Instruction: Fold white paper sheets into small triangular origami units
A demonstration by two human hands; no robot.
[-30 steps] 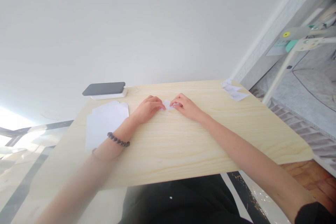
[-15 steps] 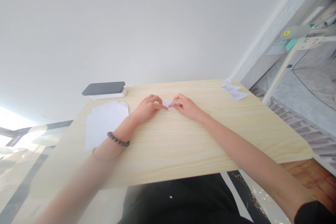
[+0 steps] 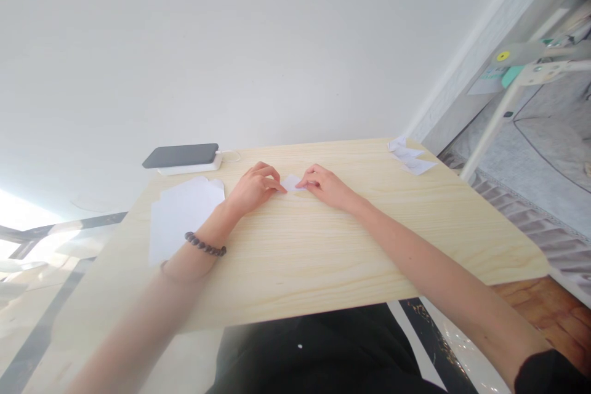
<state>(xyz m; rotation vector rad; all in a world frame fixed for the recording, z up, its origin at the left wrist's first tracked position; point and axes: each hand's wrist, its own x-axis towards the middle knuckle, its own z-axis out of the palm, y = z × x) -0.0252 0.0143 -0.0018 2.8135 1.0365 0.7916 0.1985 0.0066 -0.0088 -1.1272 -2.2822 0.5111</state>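
Observation:
A small folded piece of white paper (image 3: 290,183) lies on the light wooden table between my two hands. My left hand (image 3: 257,187), with a dark bead bracelet at its wrist, has its thumb and fingertips closed at the paper's left edge. On the other side, my right hand (image 3: 324,184) pinches the paper's right edge. The fingers cover both ends of the paper, so its full shape is hidden.
White paper sheets (image 3: 184,212) lie at the table's left. Behind them a dark phone (image 3: 181,155) rests on a white block with a cable. Several folded paper pieces (image 3: 418,165) lie at the far right corner, near a white metal frame (image 3: 496,117).
My left hand has slid slightly left along the paper, and more of the paper shows between my hands. The right hand has stayed nearly in place.

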